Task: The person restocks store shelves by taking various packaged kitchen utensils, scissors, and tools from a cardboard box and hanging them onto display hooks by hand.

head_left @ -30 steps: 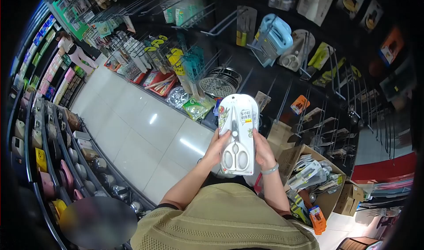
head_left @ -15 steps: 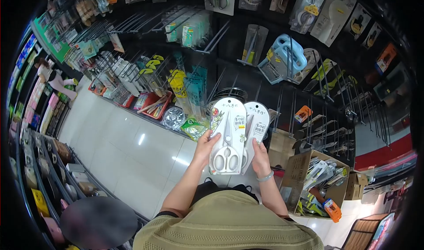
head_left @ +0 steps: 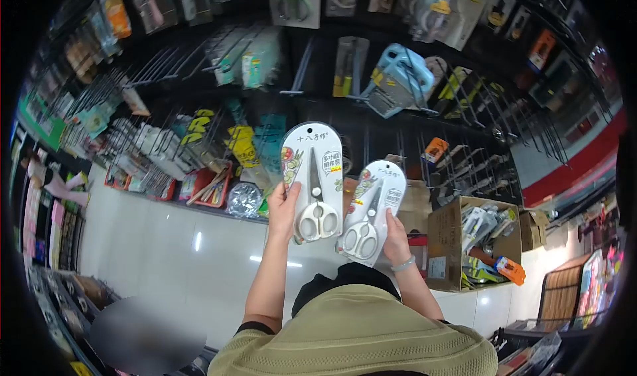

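My left hand (head_left: 283, 207) grips the left edge of a packaged pair of kitchen scissors (head_left: 318, 223), white-handled on a white printed card. The pack is upright, its front facing me. A second pack of scissors (head_left: 361, 238) of the same kind is in my right hand (head_left: 397, 240), held by its right edge. It sits a little lower and tilts to the right. The two packs are side by side, their lower edges close together. Thumbs show on the card fronts; the other fingers are mostly hidden behind.
Ahead is a dark hook rack with blue-handled graters (head_left: 405, 77) and packaged tools. At right stands a cardboard box (head_left: 444, 250) full of packaged utensils. A red basket (head_left: 222, 197) rests low on the left. Another person (head_left: 43, 177) is at far left, beyond the tiled floor (head_left: 225, 270).
The two scissors packs have moved apart; the right one, partly covered before, now shows its whole front. The left pack has risen. The camera view has shifted.
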### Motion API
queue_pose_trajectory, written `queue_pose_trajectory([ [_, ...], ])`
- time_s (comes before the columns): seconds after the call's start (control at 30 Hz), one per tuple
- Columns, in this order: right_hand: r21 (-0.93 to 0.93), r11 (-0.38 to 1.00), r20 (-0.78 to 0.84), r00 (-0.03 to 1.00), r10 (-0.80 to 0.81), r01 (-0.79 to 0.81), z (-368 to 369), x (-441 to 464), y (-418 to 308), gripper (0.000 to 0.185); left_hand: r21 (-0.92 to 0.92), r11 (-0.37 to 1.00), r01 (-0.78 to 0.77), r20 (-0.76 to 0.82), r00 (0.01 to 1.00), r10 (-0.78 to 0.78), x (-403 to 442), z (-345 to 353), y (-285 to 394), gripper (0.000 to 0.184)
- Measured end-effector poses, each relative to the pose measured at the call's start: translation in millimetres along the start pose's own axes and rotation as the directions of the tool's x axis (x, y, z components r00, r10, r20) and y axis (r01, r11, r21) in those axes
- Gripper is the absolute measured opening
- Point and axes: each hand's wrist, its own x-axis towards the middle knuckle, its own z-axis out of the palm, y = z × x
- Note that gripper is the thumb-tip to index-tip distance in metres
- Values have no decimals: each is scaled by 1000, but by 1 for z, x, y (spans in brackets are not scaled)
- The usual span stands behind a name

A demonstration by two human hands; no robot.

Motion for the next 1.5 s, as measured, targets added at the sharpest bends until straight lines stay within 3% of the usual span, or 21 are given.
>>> queue_pose_trajectory([
  [0.27,-4,998,49,997,56,-56,17,15,-6,35,-17,986,166,97,982,-164,-13,12,-18,11],
  [0.43,-41,994,121,987,107,-103,31,18,0,35,82,979,187,138,971,-197,-16,22,-25,14],
  [0.53,-54,998,219,975,38,-27,31,11,-3,32,46,970,240,139,960,-244,-16,30,-27,14],
  [0.67,-46,998,187,982,-27,36,20,-6,-15,26,1,969,247,229,943,-241,-17,50,-32,13],
  [0.77,-128,988,66,994,-83,91,1,-19,-21,28,252,889,382,251,862,-441,-6,65,-34,12],
  [0.9,25,988,-214,966,-141,150,-32,-26,-20,31,137,964,230,386,884,-266,-9,123,-55,13],
  [0.93,54,979,-266,948,-177,197,-45,-23,-19,31,241,951,194,403,871,-280,-9,135,-49,15],
  [1.1,141,905,-511,813,-281,401,-90,-11,-34,31,211,977,26,463,878,-123,-5,210,-41,20],
  [1.3,157,912,-519,818,-250,379,-117,-17,-71,33,174,980,-98,418,908,16,24,275,-55,22],
  [1.43,148,916,-494,830,-259,374,-161,-1,-78,35,83,995,-61,313,949,33,18,296,-57,21],
  [1.5,158,921,-471,847,-246,355,-181,6,-81,37,171,978,-117,314,948,58,23,297,-71,20],
])
